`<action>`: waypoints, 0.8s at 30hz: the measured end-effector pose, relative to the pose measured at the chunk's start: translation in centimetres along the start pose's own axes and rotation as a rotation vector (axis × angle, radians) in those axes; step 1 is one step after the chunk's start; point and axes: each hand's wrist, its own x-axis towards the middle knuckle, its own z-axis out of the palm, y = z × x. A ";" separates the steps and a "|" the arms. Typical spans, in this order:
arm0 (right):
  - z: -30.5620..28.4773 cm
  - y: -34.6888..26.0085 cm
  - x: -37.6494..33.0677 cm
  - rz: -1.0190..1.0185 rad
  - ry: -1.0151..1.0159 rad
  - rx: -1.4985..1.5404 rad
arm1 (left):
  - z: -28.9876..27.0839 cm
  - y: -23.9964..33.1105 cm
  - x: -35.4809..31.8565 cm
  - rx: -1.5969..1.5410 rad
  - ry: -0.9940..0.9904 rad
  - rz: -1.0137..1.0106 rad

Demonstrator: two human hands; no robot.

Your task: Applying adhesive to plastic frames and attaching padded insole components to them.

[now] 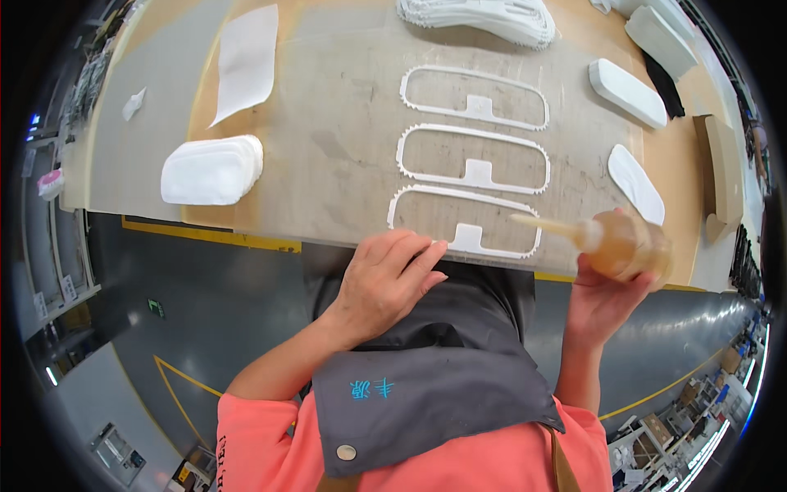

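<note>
Three white plastic oval frames lie in a column on the table, each with toothed ends and a small tab: the far frame (478, 120), the middle frame (475, 175) and the near frame (467, 239). My left hand (387, 277) rests at the table's front edge, its fingers extended and touching the near frame's lower left side; thumb and index finger are apart. In my right hand (605, 295) is a squeeze bottle (627, 246) of amber liquid, gripped from below and tilted sideways. Its long pale nozzle points left, above the near frame's right end.
More white frames (484, 20) are piled at the far middle. To the left are a stack of white pads (211, 170) and a white sheet (246, 61). On the right lie a white block (628, 92), a single pad (636, 184) and a cardboard piece (718, 168).
</note>
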 end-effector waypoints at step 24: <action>-2.1 4.0 -4.1 -0.406 -0.294 -0.583 | 0.3 0.5 -1.1 0.065 -0.053 -0.002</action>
